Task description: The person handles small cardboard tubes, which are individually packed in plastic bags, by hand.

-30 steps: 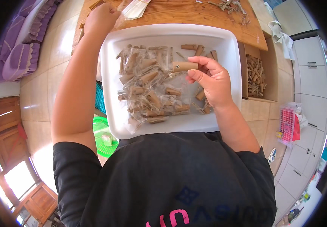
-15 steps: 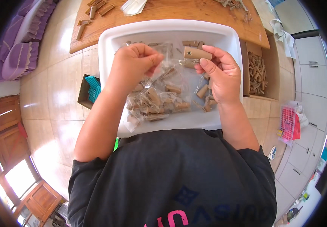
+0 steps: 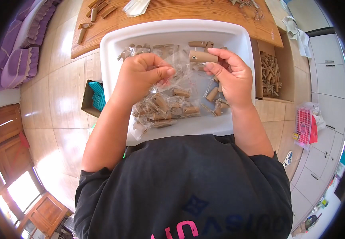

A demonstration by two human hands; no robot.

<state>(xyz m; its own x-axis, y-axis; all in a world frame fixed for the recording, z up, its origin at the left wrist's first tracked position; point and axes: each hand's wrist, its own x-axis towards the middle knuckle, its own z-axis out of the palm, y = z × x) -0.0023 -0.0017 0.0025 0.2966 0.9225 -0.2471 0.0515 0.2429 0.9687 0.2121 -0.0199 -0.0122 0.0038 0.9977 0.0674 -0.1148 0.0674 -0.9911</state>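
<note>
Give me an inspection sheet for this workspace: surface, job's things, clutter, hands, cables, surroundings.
Surface: white plastic tray in front of the person, beside a wooden table.
Job's things: brown wooden cylinder pinched in the right hand; clear plastic bag gripped by the left hand; more small bags of wooden pieces lying in the tray.
Clutter: loose wooden pieces on the table; cardboard box of wooden parts at the right; box with a teal item on the floor.
Hands: both closed on their things, over the tray.
Cables: nothing seen.
Surroundings: tiled floor, purple cushions, white cabinets, pink basket.
</note>
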